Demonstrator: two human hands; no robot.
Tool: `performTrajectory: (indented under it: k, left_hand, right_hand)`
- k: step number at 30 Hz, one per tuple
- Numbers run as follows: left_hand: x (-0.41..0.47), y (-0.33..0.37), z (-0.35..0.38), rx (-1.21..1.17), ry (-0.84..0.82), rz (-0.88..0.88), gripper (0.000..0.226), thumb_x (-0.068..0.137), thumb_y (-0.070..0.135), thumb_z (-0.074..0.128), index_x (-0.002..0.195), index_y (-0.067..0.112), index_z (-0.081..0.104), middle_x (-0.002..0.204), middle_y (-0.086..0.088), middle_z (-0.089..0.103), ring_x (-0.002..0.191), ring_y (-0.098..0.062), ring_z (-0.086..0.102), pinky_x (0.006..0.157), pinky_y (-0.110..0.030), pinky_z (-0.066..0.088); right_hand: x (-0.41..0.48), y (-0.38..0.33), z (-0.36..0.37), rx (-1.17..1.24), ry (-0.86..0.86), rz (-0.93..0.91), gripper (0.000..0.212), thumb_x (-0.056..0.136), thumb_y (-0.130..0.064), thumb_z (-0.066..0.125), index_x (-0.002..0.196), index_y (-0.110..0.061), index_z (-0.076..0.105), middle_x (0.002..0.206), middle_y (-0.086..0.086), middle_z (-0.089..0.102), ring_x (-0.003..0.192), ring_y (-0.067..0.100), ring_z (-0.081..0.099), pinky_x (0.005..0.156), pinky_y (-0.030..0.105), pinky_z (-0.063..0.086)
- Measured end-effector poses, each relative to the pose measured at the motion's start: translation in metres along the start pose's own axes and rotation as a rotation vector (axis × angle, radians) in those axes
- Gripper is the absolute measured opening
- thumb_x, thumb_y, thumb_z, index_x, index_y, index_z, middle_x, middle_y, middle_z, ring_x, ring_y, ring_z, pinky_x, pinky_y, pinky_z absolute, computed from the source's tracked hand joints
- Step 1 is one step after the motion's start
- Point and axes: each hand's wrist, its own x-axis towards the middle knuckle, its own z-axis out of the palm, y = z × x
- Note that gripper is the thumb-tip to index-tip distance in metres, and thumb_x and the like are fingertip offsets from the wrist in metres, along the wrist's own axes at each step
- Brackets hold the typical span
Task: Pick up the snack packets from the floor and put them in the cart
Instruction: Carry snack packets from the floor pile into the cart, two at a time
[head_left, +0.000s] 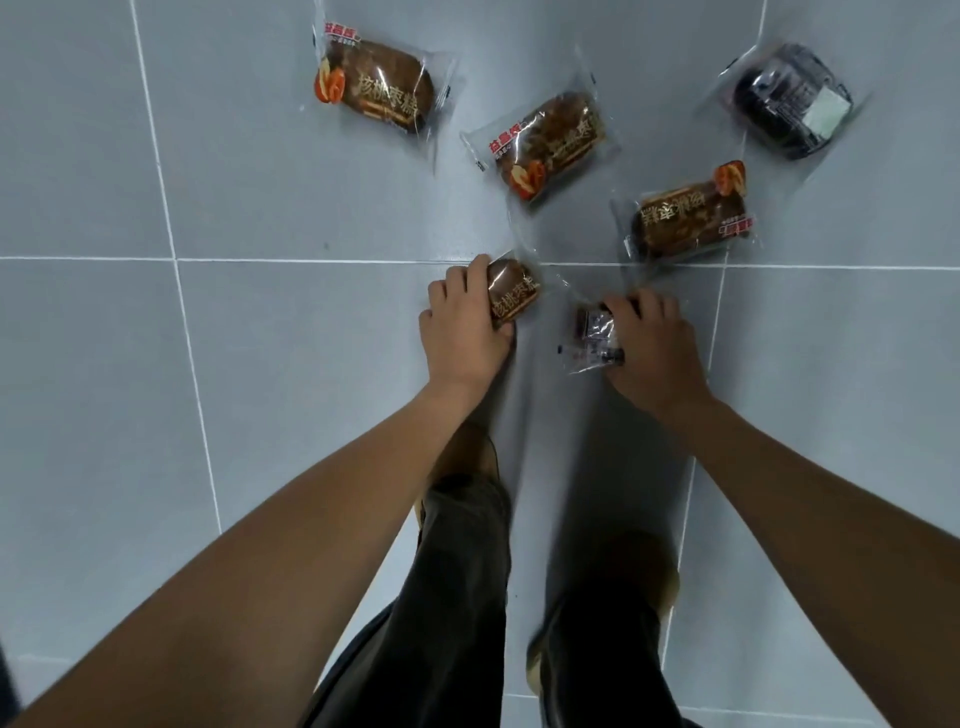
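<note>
Several clear-wrapped snack packets lie on the grey tiled floor (260, 364). My left hand (462, 327) grips a brown cake packet (514, 293), fingers curled over its left end. My right hand (652, 345) grips a dark packet (595, 335) with its fingers wrapped round it. Further off lie a brown cake packet (382, 85) at the top left, another brown packet (545, 143) in the middle, a third brown packet (688, 218) to the right, and a dark packet (792, 101) at the top right. No cart is in view.
My legs in dark trousers (467, 597) and my shoes (540, 665) stand just below the hands. White grout lines (311, 260) cross the tiles. Bare floor spreads to the left and right of the packets.
</note>
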Motion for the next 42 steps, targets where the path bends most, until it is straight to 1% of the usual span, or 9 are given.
performTrajectory:
  k: [3,8,12,16,22,26,31,35,42]
  left_hand:
    - [-0.018,0.003,-0.014,-0.084,0.008,-0.076,0.067,0.079,0.028,0.068,0.138,0.019,0.039,0.128,-0.006,0.049,0.115,-0.028,0.043,0.079,-0.040,0.044]
    - [-0.061,0.018,-0.070,-0.147,-0.013,-0.151,0.070,0.079,0.033,0.070,0.139,0.022,0.036,0.129,-0.003,0.049,0.117,-0.026,0.042,0.079,-0.037,0.043]
    - [-0.105,0.042,-0.137,-0.218,-0.022,-0.192,0.071,0.079,0.036,0.069,0.140,0.026,0.034,0.128,0.000,0.049,0.119,-0.024,0.042,0.082,-0.037,0.042]
    - [-0.161,0.076,-0.212,-0.301,-0.002,-0.191,0.075,0.078,0.039,0.069,0.142,0.025,0.030,0.131,0.000,0.053,0.119,-0.024,0.047,0.088,-0.039,0.044]
    - [-0.260,0.131,-0.319,-0.410,0.021,-0.189,0.071,0.075,0.039,0.071,0.133,0.025,0.032,0.116,-0.003,0.059,0.107,-0.024,0.055,0.077,-0.032,0.041]
    - [-0.328,0.158,-0.376,-0.457,0.017,-0.131,0.067,0.076,0.038,0.072,0.130,0.023,0.035,0.115,-0.002,0.061,0.106,-0.024,0.057,0.084,-0.036,0.047]
    - [-0.399,0.174,-0.429,-0.463,0.048,-0.023,0.067,0.073,0.038,0.073,0.128,0.021,0.039,0.120,-0.003,0.056,0.107,-0.024,0.057,0.090,-0.043,0.048]
    - [-0.440,0.168,-0.461,-0.436,0.066,0.055,0.068,0.070,0.040,0.072,0.128,0.022,0.041,0.120,-0.001,0.057,0.109,-0.023,0.057,0.092,-0.045,0.048]
    - [-0.516,0.142,-0.471,-0.309,-0.025,0.298,0.063,0.072,0.032,0.075,0.127,0.025,0.045,0.116,0.003,0.062,0.106,-0.020,0.059,0.092,-0.041,0.048]
  right_hand:
    - [-0.011,-0.012,-0.016,0.069,0.006,0.039,0.057,0.071,-0.014,0.071,0.124,-0.010,0.052,0.119,0.018,0.048,0.108,0.038,0.044,0.079,0.045,0.044]
    - [-0.055,-0.036,-0.066,0.161,0.000,0.066,0.057,0.077,-0.021,0.071,0.129,-0.012,0.048,0.123,0.015,0.047,0.112,0.033,0.043,0.084,0.048,0.049]
    - [-0.104,-0.057,-0.126,0.294,0.021,0.153,0.056,0.078,-0.026,0.073,0.127,-0.017,0.047,0.122,0.008,0.048,0.115,0.027,0.042,0.087,0.046,0.050]
    - [-0.163,-0.086,-0.198,0.447,0.088,0.226,0.056,0.078,-0.031,0.073,0.127,-0.015,0.050,0.117,0.007,0.051,0.112,0.024,0.045,0.092,0.040,0.046]
    - [-0.263,-0.124,-0.308,0.595,0.179,0.256,0.058,0.076,-0.030,0.073,0.127,-0.012,0.051,0.120,0.008,0.054,0.113,0.025,0.048,0.096,0.044,0.045]
    - [-0.337,-0.146,-0.362,0.698,0.251,0.282,0.055,0.076,-0.032,0.072,0.124,-0.015,0.053,0.119,0.006,0.057,0.114,0.024,0.050,0.097,0.043,0.045]
    - [-0.419,-0.160,-0.393,0.824,0.315,0.319,0.069,0.062,-0.056,0.064,0.123,-0.026,0.052,0.115,-0.003,0.062,0.109,0.023,0.057,0.092,0.044,0.051]
    - [-0.483,-0.175,-0.401,0.843,0.419,0.355,0.060,0.072,-0.037,0.074,0.126,-0.020,0.053,0.119,0.003,0.052,0.114,0.022,0.051,0.097,0.041,0.046]
    - [-0.581,-0.209,-0.379,0.888,0.636,0.479,0.054,0.072,-0.035,0.078,0.120,-0.023,0.056,0.114,-0.001,0.052,0.111,0.020,0.053,0.093,0.044,0.048]
